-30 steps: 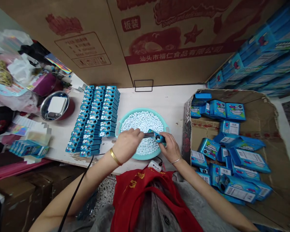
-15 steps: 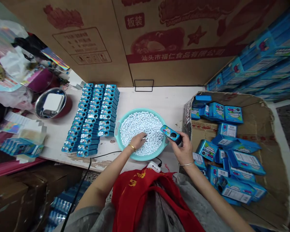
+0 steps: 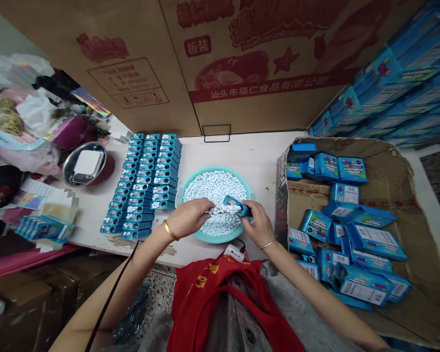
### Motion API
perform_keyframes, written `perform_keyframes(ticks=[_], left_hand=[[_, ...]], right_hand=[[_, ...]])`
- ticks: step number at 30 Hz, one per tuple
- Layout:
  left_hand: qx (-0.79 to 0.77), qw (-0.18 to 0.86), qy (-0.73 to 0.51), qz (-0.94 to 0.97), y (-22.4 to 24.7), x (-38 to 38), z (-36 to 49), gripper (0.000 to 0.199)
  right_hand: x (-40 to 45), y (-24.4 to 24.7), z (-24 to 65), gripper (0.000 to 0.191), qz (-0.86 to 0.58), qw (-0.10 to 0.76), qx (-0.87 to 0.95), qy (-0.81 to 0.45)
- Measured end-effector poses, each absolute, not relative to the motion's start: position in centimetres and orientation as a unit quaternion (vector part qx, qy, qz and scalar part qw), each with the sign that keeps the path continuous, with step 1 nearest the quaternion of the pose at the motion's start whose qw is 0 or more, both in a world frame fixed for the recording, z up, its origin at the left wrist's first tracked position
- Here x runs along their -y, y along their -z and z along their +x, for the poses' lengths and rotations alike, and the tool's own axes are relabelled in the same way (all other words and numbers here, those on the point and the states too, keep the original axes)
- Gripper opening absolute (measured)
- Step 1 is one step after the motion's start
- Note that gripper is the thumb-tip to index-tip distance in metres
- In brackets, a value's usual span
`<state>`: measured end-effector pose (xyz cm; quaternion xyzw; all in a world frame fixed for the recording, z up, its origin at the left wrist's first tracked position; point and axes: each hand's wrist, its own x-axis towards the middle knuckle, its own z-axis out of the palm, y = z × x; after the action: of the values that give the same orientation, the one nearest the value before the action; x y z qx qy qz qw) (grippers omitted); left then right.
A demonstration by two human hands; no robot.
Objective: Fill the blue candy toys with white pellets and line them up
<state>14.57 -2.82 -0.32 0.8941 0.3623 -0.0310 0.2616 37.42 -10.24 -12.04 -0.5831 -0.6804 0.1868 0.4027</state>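
Now, unlike the prior frame, our left hand [image 3: 188, 218] has risen from the pile, clenching pale candies [image 3: 222, 210] against the blue tin [image 3: 234, 206], which our right hand [image 3: 258, 224] grips above the teal basin [image 3: 213, 238].

White table [image 3: 238, 151], teal basin [image 3: 181, 195], blue tins [image 3: 146, 186]

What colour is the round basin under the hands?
The basin is pale turquoise, best seen in the head view.

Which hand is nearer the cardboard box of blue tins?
Right. The right hand is just left of the cardboard box, gripping a blue tin; the left hand is farther away, over the teal basin.
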Motion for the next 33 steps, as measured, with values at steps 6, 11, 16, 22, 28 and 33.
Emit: perform_keyframes(ticks=[6, 11, 16, 22, 28, 33], left_hand=[[-0.375, 0.110, 0.188, 0.901, -4.3, 4.4, 18.7, 0.019], [-0.353, 0.052, 0.207, 0.911, -5.9, 5.4, 19.9, 0.023], [-0.391, 0.061, 0.119, 0.911, -5.2, 3.7, 16.5, 0.047], [-0.358, 0.236, -0.032, 0.903, 1.0, 2.8, 16.5, 0.063], [-0.345, 0.346, -0.081, 0.869, 6.4, 4.4, 18.0, 0.032], [-0.381, 0.363, -0.114, 0.843, 7.5, 4.5, 16.4, 0.028]], right_hand=[[10.7, 12.7, 36.1, 0.039, -0.551, 0.400, 0.708, -0.189], [10.9, 13.0, 35.7, 0.039, -0.553, 0.410, 0.696, -0.203], [10.9, 11.6, 36.1, 0.039, -0.553, 0.436, 0.673, -0.228], [11.5, 9.8, 37.2, 0.037, -0.542, 0.433, 0.681, -0.235], [12.8, 10.9, 36.7, 0.034, -0.533, 0.410, 0.699, -0.243], [11.8, 10.1, 39.3, 0.034, -0.537, 0.415, 0.703, -0.213]])
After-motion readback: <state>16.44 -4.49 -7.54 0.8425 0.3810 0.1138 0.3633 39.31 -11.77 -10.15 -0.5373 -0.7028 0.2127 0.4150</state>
